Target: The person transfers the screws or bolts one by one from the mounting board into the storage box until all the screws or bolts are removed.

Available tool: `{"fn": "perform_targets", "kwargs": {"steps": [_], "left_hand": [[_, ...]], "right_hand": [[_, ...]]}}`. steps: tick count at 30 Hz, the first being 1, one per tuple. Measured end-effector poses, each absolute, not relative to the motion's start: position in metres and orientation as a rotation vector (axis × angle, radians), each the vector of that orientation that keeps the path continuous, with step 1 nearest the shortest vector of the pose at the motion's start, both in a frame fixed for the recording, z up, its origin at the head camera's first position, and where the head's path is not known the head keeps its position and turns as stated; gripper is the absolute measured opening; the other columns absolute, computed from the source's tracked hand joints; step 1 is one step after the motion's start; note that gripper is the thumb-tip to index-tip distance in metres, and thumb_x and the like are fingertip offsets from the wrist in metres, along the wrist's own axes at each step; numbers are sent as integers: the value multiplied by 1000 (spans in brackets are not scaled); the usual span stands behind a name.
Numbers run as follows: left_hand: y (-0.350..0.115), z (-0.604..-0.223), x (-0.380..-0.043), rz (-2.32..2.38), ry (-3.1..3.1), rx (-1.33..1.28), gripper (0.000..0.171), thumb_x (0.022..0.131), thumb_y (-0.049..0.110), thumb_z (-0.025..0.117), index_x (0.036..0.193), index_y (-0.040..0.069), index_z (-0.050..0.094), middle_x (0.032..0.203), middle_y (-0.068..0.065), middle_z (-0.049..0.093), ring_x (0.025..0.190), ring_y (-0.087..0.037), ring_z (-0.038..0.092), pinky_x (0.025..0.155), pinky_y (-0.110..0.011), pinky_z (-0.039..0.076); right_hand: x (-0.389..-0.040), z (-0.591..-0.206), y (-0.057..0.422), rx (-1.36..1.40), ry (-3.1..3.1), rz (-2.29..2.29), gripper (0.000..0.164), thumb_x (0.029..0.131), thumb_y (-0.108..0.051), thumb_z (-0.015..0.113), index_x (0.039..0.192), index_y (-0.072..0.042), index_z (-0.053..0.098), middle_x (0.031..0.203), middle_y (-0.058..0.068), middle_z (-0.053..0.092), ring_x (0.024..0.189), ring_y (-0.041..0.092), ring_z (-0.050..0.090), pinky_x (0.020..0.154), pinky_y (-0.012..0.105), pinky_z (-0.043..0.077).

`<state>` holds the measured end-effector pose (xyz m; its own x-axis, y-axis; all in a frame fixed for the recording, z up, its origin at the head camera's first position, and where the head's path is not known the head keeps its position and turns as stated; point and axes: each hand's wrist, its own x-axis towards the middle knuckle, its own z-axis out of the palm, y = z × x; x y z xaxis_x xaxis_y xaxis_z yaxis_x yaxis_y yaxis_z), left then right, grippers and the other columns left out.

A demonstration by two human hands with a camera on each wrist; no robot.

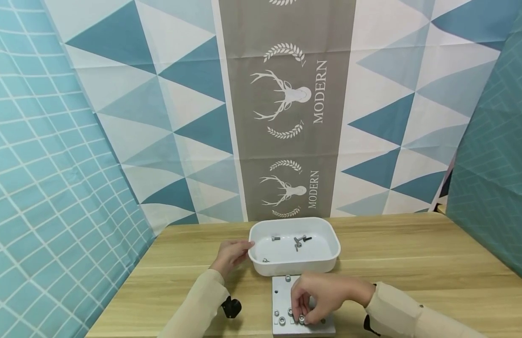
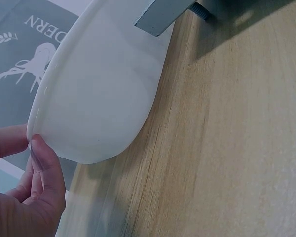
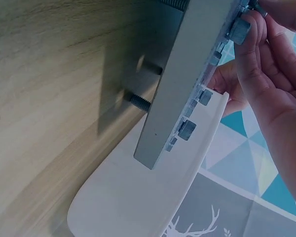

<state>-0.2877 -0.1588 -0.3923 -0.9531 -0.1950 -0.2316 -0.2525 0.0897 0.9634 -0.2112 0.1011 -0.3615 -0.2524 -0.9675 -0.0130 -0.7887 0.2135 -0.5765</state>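
Observation:
My left hand (image 1: 231,256) pinches the left rim of a white plastic tray (image 1: 295,267) between thumb and fingers. In front of the tray is a flat grey metal plate (image 1: 282,300) with several socket-head bolts (image 3: 187,130) set in its top. Over the plate's near part, my right hand (image 1: 324,293) holds a bolt (image 1: 302,319) by its head with its fingertips. Threaded bolt ends (image 3: 140,102) stick out beneath the plate in the right wrist view. The bolt's lower end is hidden.
Inside the tray lie several loose screws (image 1: 298,242), one of them black, and a single bolt (image 1: 275,238) to their left. Everything stands on a wood-grain table (image 1: 392,263). Behind it hangs a patterned cloth (image 1: 286,150), with further cloths at both sides.

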Motion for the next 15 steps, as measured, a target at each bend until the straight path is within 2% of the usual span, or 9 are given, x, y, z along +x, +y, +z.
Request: {"fn": "perform_targets", "kwargs": {"steps": [11, 15], "left_hand": [[-158, -391, -288, 2027, 2290, -481, 35, 85, 11, 74, 113, -8, 66, 98, -14, 71, 76, -11, 63, 74, -22, 57], [-158, -392, -289, 2021, 2295, -483, 35, 85, 11, 74, 113, -8, 66, 95, -11, 71, 75, -10, 62, 73, -21, 57]], "right_hand": [[-213, -354, 100, -1683, 2090, -744, 13, 80, 1, 70, 90, -7, 72, 80, 8, 71, 72, -16, 51, 67, 20, 59], [-215, -352, 101, -1658, 2083, -770, 13, 80, 2, 69, 90, -6, 72, 82, 9, 72, 72, -16, 53, 67, 20, 59]]}}
